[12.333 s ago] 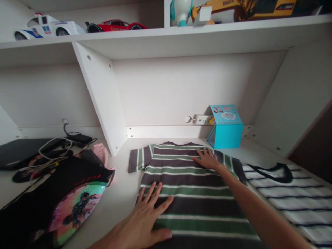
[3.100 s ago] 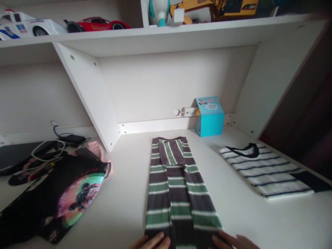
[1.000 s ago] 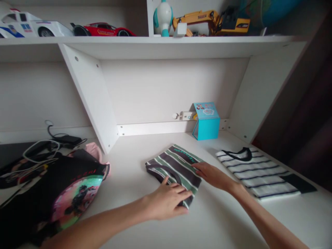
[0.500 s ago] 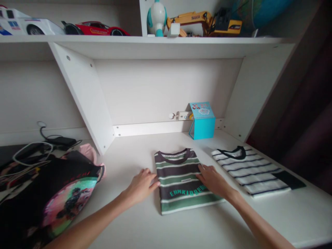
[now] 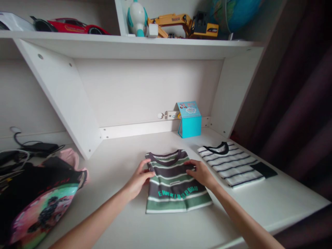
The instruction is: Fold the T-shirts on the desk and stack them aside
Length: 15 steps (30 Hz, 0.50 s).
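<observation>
A folded green, dark and white striped T-shirt (image 5: 172, 183) with teal lettering lies in front of me, its collar pointing away. My left hand (image 5: 140, 176) pinches its left edge just below the shoulder, fingers on top. On the opposite edge my right hand (image 5: 201, 173) has thumb and fingers closed on the fabric. The cloth bends slightly between the two hands. To the right rests a second folded shirt (image 5: 230, 164), white with dark stripes and a black collar; neither hand touches it.
All this is on a white desk (image 5: 124, 224). A blue desk calendar (image 5: 191, 126) stands at the back near a power socket (image 5: 172, 115). At left lies a black garment (image 5: 38, 200) beside cables. Toy vehicles, including a red car (image 5: 75, 26), fill the shelf above.
My view has turned right, so things sit further left. Both hands have moved up along the striped T-shirt's edges and taken hold of it; its sides now curve slightly.
</observation>
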Available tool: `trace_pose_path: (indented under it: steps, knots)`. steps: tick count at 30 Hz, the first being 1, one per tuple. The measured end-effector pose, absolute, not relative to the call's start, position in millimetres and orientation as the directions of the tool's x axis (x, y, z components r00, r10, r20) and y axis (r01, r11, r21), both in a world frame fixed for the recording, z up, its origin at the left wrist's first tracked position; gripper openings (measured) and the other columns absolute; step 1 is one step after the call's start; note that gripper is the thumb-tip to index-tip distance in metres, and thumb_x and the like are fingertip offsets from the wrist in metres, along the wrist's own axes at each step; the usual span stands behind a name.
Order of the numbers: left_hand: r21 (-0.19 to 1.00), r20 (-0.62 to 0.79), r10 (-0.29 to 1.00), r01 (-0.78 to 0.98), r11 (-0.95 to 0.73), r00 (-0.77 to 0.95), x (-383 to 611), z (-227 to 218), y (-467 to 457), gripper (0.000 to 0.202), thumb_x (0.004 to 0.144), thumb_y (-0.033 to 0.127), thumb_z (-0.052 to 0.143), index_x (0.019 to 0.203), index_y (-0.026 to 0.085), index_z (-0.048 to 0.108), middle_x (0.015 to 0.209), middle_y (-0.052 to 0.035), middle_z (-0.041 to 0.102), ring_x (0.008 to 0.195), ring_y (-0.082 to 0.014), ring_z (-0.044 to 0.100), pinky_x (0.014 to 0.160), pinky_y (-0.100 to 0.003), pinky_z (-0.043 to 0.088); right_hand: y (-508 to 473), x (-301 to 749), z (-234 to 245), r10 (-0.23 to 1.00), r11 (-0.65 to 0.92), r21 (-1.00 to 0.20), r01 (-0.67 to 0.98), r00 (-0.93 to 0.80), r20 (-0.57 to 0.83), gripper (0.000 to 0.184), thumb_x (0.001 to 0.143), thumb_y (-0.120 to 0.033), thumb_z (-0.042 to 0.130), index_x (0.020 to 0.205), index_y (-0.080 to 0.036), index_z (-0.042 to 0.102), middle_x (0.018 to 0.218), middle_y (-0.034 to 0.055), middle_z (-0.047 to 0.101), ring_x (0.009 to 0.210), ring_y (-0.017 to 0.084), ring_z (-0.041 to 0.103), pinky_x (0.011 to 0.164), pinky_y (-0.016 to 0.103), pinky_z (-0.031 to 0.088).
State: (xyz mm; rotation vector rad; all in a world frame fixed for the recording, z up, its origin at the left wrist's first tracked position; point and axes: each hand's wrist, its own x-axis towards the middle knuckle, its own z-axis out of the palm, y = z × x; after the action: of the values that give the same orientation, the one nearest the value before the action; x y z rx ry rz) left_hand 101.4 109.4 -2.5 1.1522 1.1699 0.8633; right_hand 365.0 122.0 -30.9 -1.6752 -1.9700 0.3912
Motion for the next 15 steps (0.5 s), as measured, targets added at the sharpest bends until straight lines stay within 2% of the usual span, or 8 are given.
trace_pose_path:
  steps: [3, 6, 8, 11, 13, 15]
  knots:
    - [0.986, -0.154, 0.946, 0.108, 0.128, 0.284, 122, 7, 97, 0.052, 0.070, 0.014, 0.057, 0.120, 0.022, 0.048, 0.104, -0.0034, 0.058, 0.070, -0.0088, 0.054, 0.061, -0.021, 0.045, 108, 387, -14, 0.959, 0.225, -0.529, 0.819, -0.092, 0.267, 0.028, 0.079, -0.019, 0.054, 0.105, -0.018, 0.064, 0.102, 0.0049, 0.067, 0.087, 0.018, 0.063, 0.079, 0.031, 0.049]
    - [0.985, -0.003, 0.933, 0.164, -0.060, 0.359, 155, 13, 87, 0.058, 0.071, 0.019, 0.060, 0.128, 0.020, 0.046, 0.111, -0.0075, 0.058, 0.066, -0.0081, 0.051, 0.061, -0.023, 0.047, 91, 430, 8, 0.943, 0.221, -0.481, 0.849, -0.061, 0.327, 0.035, 0.078, -0.023, 0.050, 0.110, -0.022, 0.064, 0.114, 0.0057, 0.064, 0.099, 0.023, 0.061, 0.081, 0.033, 0.048]
    - [0.978, 0.094, 0.908, 0.135, -0.162, 0.409, 186, 15, 86, 0.060, 0.070, 0.020, 0.061, 0.128, 0.019, 0.046, 0.124, -0.0110, 0.052, 0.070, -0.0089, 0.053, 0.062, -0.024, 0.050, 82, 469, 24, 0.935, 0.180, -0.434, 0.883, -0.016, 0.355, 0.035, 0.078, -0.026, 0.051, 0.110, -0.023, 0.065, 0.116, 0.0065, 0.064, 0.100, 0.025, 0.061, 0.082, 0.034, 0.047]
    - [0.965, 0.207, 0.856, 0.046, -0.259, 0.473, 243, 11, 95, 0.061, 0.069, 0.020, 0.062, 0.128, 0.020, 0.047, 0.137, -0.0123, 0.041, 0.071, -0.0094, 0.056, 0.064, -0.026, 0.053, 81, 531, 44, 0.916, 0.056, -0.356, 0.933, 0.093, 0.390, 0.032, 0.075, -0.024, 0.056, 0.104, -0.021, 0.069, 0.108, 0.0095, 0.067, 0.089, 0.026, 0.065, 0.077, 0.034, 0.046]
    - [0.946, 0.266, 0.830, 0.032, -0.323, 0.491, 283, 5, 108, 0.062, 0.068, 0.018, 0.063, 0.128, 0.019, 0.048, 0.136, -0.0130, 0.042, 0.072, -0.0107, 0.059, 0.072, -0.030, 0.054, 91, 565, 52, 0.902, -0.023, -0.302, 0.953, 0.149, 0.405, 0.030, 0.073, -0.022, 0.059, 0.100, -0.020, 0.071, 0.097, 0.0112, 0.070, 0.077, 0.025, 0.066, 0.069, 0.033, 0.046]
    - [0.933, 0.286, 0.797, 0.036, -0.359, 0.531, 314, -3, 121, 0.067, 0.066, 0.016, 0.064, 0.131, 0.018, 0.045, 0.134, -0.0148, 0.044, 0.079, -0.0146, 0.061, 0.080, -0.034, 0.052, 105, 588, 52, 0.888, -0.053, -0.247, 0.967, 0.159, 0.432, 0.029, 0.074, -0.018, 0.057, 0.099, -0.017, 0.072, 0.098, 0.0150, 0.070, 0.078, 0.025, 0.067, 0.068, 0.033, 0.045]
